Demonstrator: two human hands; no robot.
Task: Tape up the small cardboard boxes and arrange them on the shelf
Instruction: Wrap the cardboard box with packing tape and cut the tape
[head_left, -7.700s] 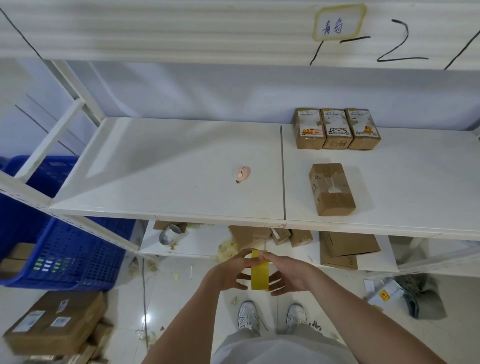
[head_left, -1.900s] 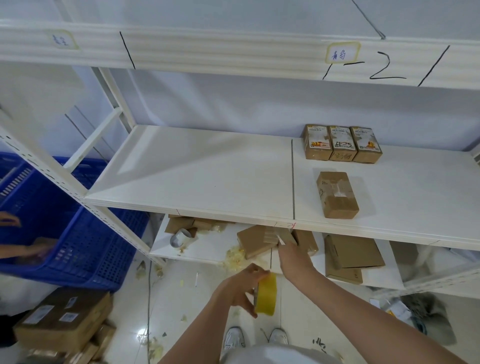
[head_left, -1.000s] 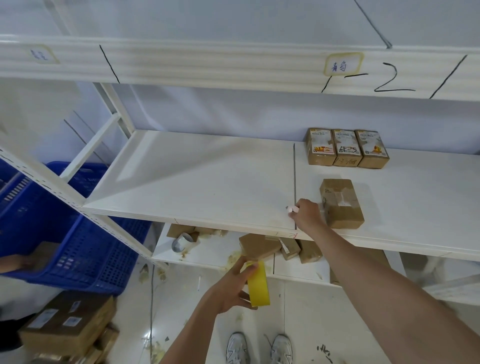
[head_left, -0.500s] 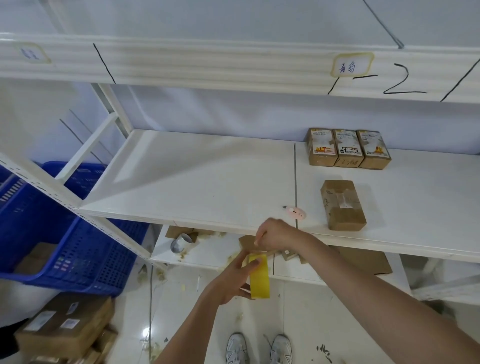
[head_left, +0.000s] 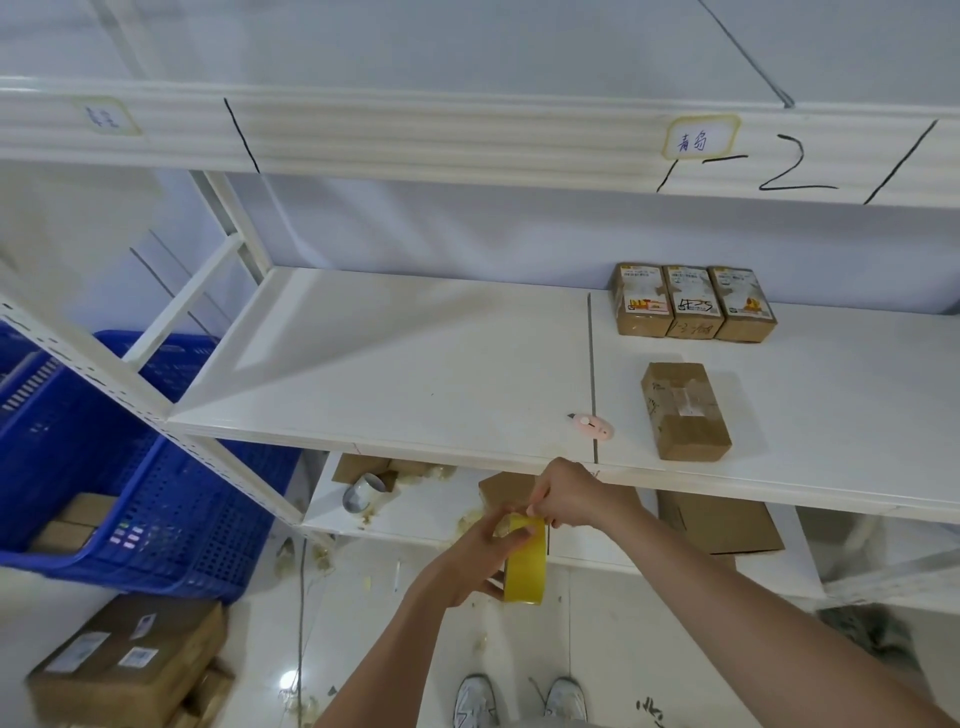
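tape end being picked, box waits up on the shelf

the left hand (head_left: 470, 558) has its grip curled round the yellow tape roll (head_left: 525, 564), holding it on edge below the front lip of the shelf (head_left: 415, 364). the right hand (head_left: 571, 499) pinches at the top of the roll, apparently working the tape end loose; whether any tape has come free is too small to tell. the loose cardboard box (head_left: 684, 410) lies on the shelf, up and to the right of the roll, its long axis running front to back. the right hand is the nearer one to it. a pink cutter (head_left: 592, 426) lies on the shelf just left of the box. three labelled boxes (head_left: 693, 306) stand in a row behind the box, by the back wall. my guess: the roll must go up and rightward to reach the box.
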